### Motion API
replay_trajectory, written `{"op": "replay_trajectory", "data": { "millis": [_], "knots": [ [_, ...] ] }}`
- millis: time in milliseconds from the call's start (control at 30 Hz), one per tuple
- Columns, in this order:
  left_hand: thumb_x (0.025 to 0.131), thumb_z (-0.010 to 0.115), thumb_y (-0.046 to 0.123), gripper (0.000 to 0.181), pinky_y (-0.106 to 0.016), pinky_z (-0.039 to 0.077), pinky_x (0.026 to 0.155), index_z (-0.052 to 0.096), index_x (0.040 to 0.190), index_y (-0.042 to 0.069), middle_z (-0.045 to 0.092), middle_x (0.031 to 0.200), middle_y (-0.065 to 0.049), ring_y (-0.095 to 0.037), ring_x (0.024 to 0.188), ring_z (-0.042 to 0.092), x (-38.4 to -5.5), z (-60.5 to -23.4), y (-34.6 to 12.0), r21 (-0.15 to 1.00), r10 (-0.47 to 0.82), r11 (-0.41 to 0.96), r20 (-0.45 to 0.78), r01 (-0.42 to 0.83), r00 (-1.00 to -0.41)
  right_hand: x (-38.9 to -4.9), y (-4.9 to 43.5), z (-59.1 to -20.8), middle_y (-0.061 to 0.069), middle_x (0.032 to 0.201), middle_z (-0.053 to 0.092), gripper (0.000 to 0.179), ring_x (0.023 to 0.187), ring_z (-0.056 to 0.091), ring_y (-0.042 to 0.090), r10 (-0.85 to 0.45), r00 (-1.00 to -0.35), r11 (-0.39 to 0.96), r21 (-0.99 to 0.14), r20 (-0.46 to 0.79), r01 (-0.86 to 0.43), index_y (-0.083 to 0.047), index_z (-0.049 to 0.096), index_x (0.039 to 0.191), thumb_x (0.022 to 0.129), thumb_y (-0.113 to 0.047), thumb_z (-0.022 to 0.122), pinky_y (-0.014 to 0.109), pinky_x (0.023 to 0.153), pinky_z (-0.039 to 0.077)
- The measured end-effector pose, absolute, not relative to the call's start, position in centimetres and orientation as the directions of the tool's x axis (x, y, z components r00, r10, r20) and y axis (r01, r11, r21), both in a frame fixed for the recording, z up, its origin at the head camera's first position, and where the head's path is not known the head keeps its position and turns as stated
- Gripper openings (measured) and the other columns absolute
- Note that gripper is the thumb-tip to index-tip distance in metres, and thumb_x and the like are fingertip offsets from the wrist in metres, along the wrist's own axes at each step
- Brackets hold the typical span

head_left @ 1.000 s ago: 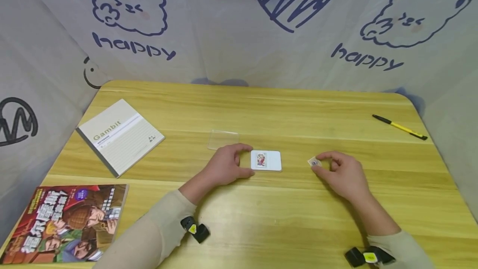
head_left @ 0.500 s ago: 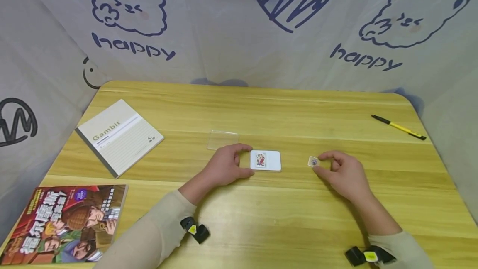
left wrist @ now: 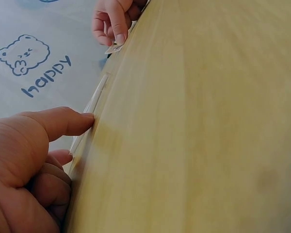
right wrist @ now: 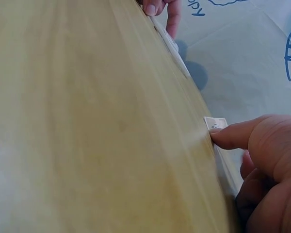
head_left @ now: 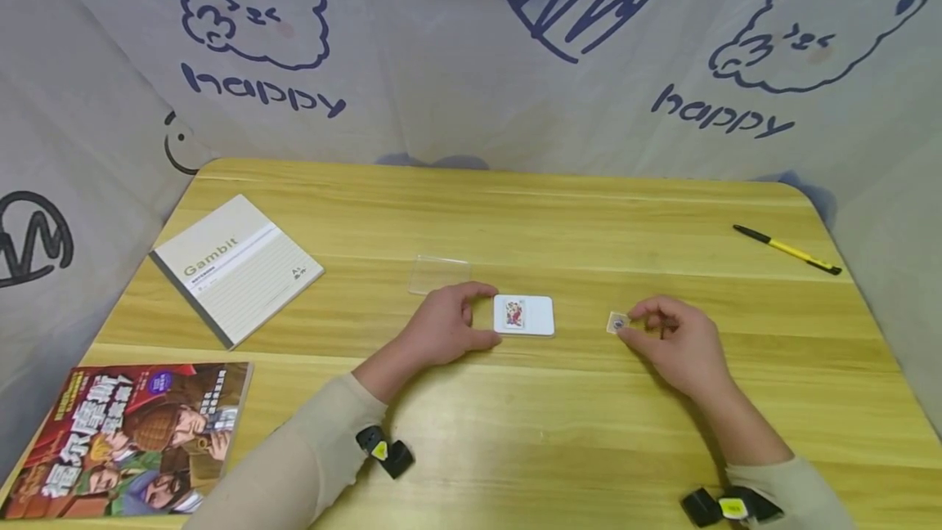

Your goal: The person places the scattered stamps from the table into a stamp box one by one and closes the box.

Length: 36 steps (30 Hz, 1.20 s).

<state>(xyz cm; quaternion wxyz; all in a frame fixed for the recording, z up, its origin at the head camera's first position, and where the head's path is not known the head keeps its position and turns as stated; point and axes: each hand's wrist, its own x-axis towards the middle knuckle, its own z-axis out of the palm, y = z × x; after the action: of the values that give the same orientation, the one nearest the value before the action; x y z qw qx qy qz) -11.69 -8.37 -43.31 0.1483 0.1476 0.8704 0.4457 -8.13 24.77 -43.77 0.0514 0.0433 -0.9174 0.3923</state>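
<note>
A white rectangular card (head_left: 540,316) with rounded corners lies near the middle of the table. On its left half is a small colourful stamp-like picture (head_left: 513,314). My left hand (head_left: 445,321) holds the card at its left end, index finger at the far corner and thumb at the near one. To the right, my right hand (head_left: 680,342) pinches a small pale stamp-like square (head_left: 614,322) with a dark round mark between thumb and index finger. In the right wrist view, this square (right wrist: 216,122) sticks out past the thumb tip, close over the table.
Behind the left hand lies a clear plastic sheet (head_left: 439,273). A notebook (head_left: 239,268) and an illustrated magazine (head_left: 132,440) are at the left. A yellow and black pen (head_left: 787,250) lies at the back right. Printed white cloth (head_left: 456,88) hangs around the table.
The small square in the right hand has turned from a slanted to a nearly straight position and shifted slightly. The left hand and the card stay in place.
</note>
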Motion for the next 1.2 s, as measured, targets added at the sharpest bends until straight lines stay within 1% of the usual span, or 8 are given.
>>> {"op": "replay_trajectory", "data": {
  "millis": [67, 133, 300, 433, 700, 933, 1200],
  "knots": [
    [0.079, 0.087, 0.019, 0.060, -0.027, 0.031, 0.047, 0.062, 0.132, 0.006, 0.043, 0.058, 0.003, -0.010, 0.049, 0.036, -11.7, -43.3, -8.4, 0.822, 0.389, 0.556, -0.125, 0.124, -0.913, -8.1, 24.8, -43.8, 0.005, 0.085, 0.068, 0.019, 0.049, 0.037, 0.011, -0.044, -0.987, 0.680, -0.719, 0.157, -0.145, -0.011, 0.073, 0.093, 0.080, -0.012, 0.086, 0.026, 0.045, 0.034],
    [0.079, 0.087, 0.019, 0.060, -0.027, 0.031, 0.048, 0.062, 0.132, 0.006, 0.043, 0.058, 0.003, -0.010, 0.049, 0.036, -11.7, -43.3, -8.4, 0.821, 0.388, 0.557, -0.125, 0.124, -0.913, -8.1, 24.8, -43.9, 0.004, 0.089, 0.071, 0.018, 0.047, 0.035, 0.009, -0.055, -0.983, 0.673, -0.721, 0.174, -0.165, -0.011, 0.073, 0.092, 0.080, -0.011, 0.086, 0.026, 0.042, 0.032],
    [0.079, 0.087, 0.020, 0.060, -0.027, 0.032, 0.048, 0.063, 0.132, 0.006, 0.043, 0.058, 0.003, -0.009, 0.049, 0.036, -11.8, -43.3, -8.4, 0.820, 0.388, 0.558, -0.122, 0.127, -0.913, -8.2, 24.9, -43.9, 0.000, 0.081, 0.071, 0.016, 0.048, 0.038, 0.010, -0.070, -0.981, 0.651, -0.736, 0.183, -0.184, -0.011, 0.073, 0.087, 0.079, -0.007, 0.086, 0.026, 0.043, 0.032],
    [0.079, 0.087, 0.019, 0.060, -0.027, 0.032, 0.048, 0.063, 0.132, 0.006, 0.043, 0.058, 0.003, -0.009, 0.049, 0.036, -11.8, -43.4, -8.5, 0.819, 0.386, 0.559, -0.120, 0.128, -0.915, -8.2, 24.9, -44.1, 0.000, 0.077, 0.069, 0.016, 0.048, 0.038, 0.011, -0.064, -0.982, 0.630, -0.756, 0.180, -0.180, -0.010, 0.073, 0.085, 0.079, -0.006, 0.086, 0.026, 0.043, 0.032],
    [0.079, 0.087, 0.020, 0.060, -0.027, 0.032, 0.048, 0.063, 0.131, 0.007, 0.044, 0.059, 0.003, -0.010, 0.050, 0.037, -11.7, -43.5, -8.4, 0.818, 0.385, 0.562, -0.124, 0.125, -0.915, -8.3, 24.0, -44.0, 0.009, 0.083, 0.070, 0.016, 0.044, 0.033, 0.008, -0.063, -0.988, 0.479, -0.864, 0.139, -0.152, -0.005, 0.071, 0.090, 0.081, -0.006, 0.084, 0.027, 0.039, 0.030],
    [0.079, 0.087, 0.020, 0.060, -0.027, 0.031, 0.048, 0.063, 0.131, 0.006, 0.044, 0.059, 0.002, -0.010, 0.049, 0.037, -11.7, -43.4, -8.4, 0.815, 0.390, 0.565, -0.126, 0.129, -0.912, -8.9, 22.2, -43.5, 0.008, 0.086, 0.071, 0.015, 0.044, 0.032, 0.008, -0.083, -0.994, 0.448, -0.889, 0.066, -0.096, -0.005, 0.070, 0.090, 0.083, -0.008, 0.083, 0.026, 0.038, 0.030],
    [0.079, 0.087, 0.019, 0.059, -0.027, 0.031, 0.048, 0.062, 0.132, 0.007, 0.043, 0.058, 0.003, -0.009, 0.049, 0.036, -11.7, -43.2, -8.3, 0.820, 0.391, 0.559, -0.133, 0.120, -0.911, -9.4, 20.0, -43.5, 0.009, 0.086, 0.069, 0.015, 0.043, 0.031, 0.006, -0.134, -0.989, 0.372, -0.922, 0.061, -0.107, -0.005, 0.068, 0.087, 0.082, -0.005, 0.082, 0.024, 0.038, 0.028]
  ]
}}
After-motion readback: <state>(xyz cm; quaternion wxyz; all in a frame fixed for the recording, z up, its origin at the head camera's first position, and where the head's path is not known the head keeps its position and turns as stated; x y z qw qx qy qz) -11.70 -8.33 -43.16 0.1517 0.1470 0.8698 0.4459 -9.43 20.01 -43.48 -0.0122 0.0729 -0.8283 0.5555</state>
